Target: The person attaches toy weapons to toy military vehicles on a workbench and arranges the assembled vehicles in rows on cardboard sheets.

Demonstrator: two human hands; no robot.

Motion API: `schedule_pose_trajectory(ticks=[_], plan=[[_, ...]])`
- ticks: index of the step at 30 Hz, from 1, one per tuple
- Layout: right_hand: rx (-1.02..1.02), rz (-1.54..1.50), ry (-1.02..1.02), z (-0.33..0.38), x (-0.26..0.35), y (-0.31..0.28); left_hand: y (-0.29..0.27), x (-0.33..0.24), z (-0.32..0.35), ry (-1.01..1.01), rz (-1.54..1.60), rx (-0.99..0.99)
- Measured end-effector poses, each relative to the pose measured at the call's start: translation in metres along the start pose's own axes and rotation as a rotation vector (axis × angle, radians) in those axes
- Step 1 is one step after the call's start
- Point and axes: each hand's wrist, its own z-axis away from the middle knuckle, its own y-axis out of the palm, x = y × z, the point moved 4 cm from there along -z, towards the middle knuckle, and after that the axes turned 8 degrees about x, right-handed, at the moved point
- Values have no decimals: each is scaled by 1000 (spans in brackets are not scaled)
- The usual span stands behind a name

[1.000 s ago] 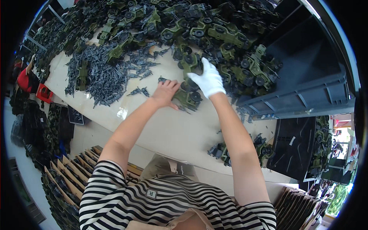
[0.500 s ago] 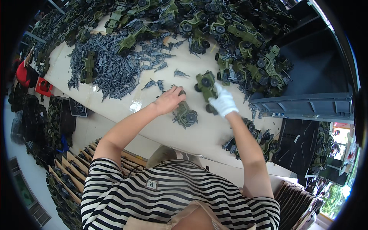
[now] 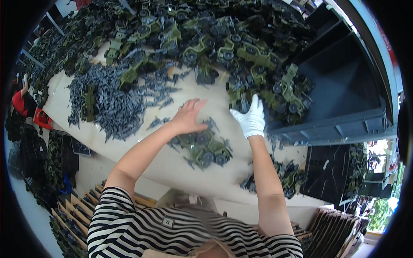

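— How are the arms placed?

— Both forearms reach forward from the striped sleeves, bare to the wrists, converging a little.

— And the left hand (image 3: pixel 189 117)?

— Bare, palm down, its fingers (image 3: pixel 198 103) spread and loose, gripping nothing.

— The right hand (image 3: pixel 250 119)?

— It wears a white glove, fingers together and pointing away, flat and open, just beside the left.

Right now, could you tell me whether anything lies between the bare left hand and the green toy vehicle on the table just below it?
Nothing visible does. The left hand hovers directly above the green toy vehicle, with only a few loose grey parts beside it.
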Motion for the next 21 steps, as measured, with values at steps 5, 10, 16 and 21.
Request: schedule_pose_trajectory(ticks=[5, 10, 16, 21], plan=[[129, -162, 0, -15, -10, 60, -2, 87, -124, -309, 415, -432], [333, -888, 278, 24, -48, 57, 22, 106, -177, -670, 613, -613], [631, -1916, 455, 138, -42, 5, 0, 136, -138, -522, 933, -501], [1281, -1568, 465, 229, 1, 45, -59, 74, -26, -515, 1304, 74]])
